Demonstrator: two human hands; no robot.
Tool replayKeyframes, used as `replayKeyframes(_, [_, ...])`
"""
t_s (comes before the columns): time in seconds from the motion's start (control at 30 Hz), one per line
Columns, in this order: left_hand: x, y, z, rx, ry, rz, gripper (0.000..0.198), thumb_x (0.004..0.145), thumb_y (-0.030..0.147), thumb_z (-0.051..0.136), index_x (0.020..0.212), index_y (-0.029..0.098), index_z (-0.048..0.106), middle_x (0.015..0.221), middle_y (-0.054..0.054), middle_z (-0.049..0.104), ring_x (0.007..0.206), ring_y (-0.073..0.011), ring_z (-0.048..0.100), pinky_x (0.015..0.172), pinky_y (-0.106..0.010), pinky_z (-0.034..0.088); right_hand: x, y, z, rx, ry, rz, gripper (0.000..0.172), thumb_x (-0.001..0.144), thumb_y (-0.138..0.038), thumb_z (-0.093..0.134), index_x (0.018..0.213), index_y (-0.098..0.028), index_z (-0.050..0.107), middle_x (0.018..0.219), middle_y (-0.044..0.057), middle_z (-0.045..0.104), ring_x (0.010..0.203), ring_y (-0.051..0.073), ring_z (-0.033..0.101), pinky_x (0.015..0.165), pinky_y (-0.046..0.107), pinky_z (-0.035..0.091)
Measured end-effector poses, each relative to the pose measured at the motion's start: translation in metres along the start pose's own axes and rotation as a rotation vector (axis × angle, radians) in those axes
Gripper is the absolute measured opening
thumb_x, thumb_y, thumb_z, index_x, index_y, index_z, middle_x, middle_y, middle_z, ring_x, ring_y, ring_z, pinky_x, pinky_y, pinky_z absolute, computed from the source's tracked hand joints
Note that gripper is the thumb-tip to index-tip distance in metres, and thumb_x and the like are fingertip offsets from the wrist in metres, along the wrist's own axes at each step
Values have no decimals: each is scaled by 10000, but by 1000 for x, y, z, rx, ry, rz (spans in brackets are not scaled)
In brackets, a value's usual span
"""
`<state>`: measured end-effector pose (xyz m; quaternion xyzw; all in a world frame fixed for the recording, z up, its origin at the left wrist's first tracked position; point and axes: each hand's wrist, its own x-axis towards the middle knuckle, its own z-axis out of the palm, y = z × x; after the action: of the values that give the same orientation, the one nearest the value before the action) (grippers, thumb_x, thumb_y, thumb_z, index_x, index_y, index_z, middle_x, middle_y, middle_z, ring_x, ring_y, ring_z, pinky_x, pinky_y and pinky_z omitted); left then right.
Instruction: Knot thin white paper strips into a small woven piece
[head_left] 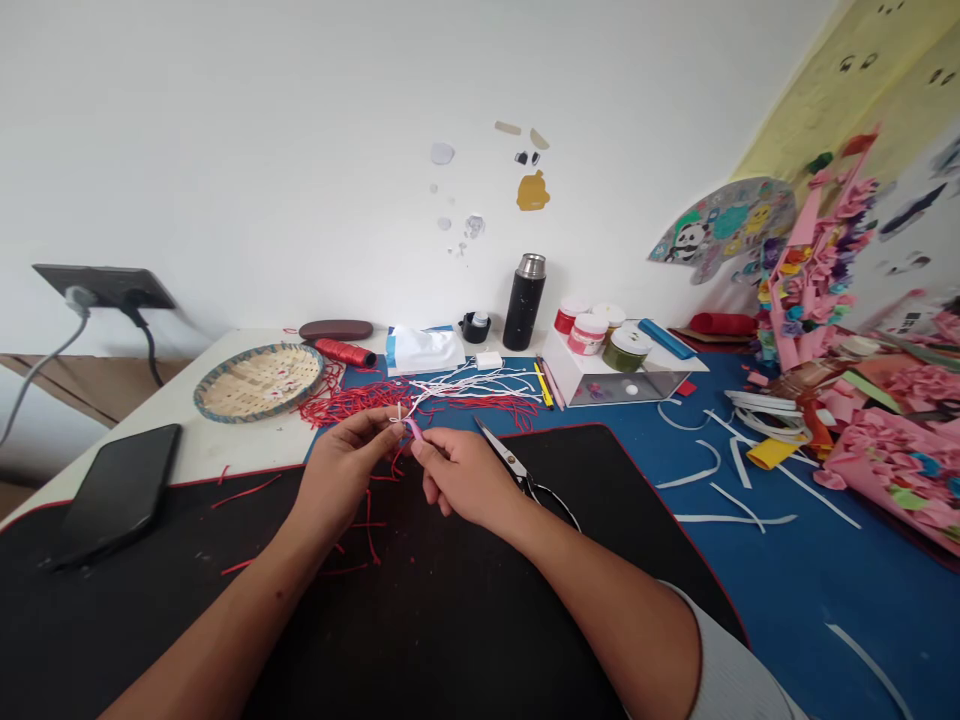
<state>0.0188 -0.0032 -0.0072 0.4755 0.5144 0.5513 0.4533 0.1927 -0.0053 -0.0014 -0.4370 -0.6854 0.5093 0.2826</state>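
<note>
In a pinch between thumb and fingers, my left hand (346, 458) holds a thin white cord (400, 412) that makes a small loop or knot at the fingertips. My right hand (466, 478) is closed on a slim pink-purple tool (413, 428), its tip close to the white cord; its exact kind is hard to make out. Behind the hands lie a bunch of white cords (469, 385) and a heap of red cords (360, 400). Scissors (512, 460) lie partly open beside my right hand, with the forearm over part of the handles. Red cord scraps (370, 525) are scattered below.
A black mat (600, 500) covers the front. At left are a phone (120, 490) and a woven basket (259, 382). Along the wall stand a black flask (524, 305) and jars (587, 333) on a white box (581, 375). White strips (735, 518) and pink paper flowers (892, 450) lie right.
</note>
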Motion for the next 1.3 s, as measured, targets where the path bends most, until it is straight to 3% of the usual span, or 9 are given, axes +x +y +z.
replayKeyframes(0.27, [3,-3,-6,-83,-39,-7,419,717,405,910,1069,218,779,848,-13,754,711,-164,632,668,-266,480,-3,-3,-9,2,50,-49,298,1073,-404,448,913,-198,592,623,-50,605,449,78,557,474,201,395])
replayKeyframes(0.5, [2,-5,-7,-161,-86,-26,333,716,358,927,941,207,733,769,19,708,663,-128,614,626,-226,474,3,0,-14,206,134,-52,264,1038,-429,517,958,-194,606,604,-69,554,438,77,508,471,200,392])
replayKeyframes(0.87, [0,-4,-7,-145,-190,-61,339,708,369,939,926,204,739,714,7,706,649,-142,625,589,-230,478,8,3,-13,354,141,-29,238,975,-430,608,950,-195,588,604,-78,491,458,81,419,448,203,331])
replayKeyframes(1.3, [-1,-3,-5,-130,-198,-57,340,683,375,952,887,198,745,697,9,722,628,-130,628,572,-215,470,9,6,-11,252,149,-38,198,950,-387,652,925,-194,616,652,-56,484,524,94,374,506,226,302])
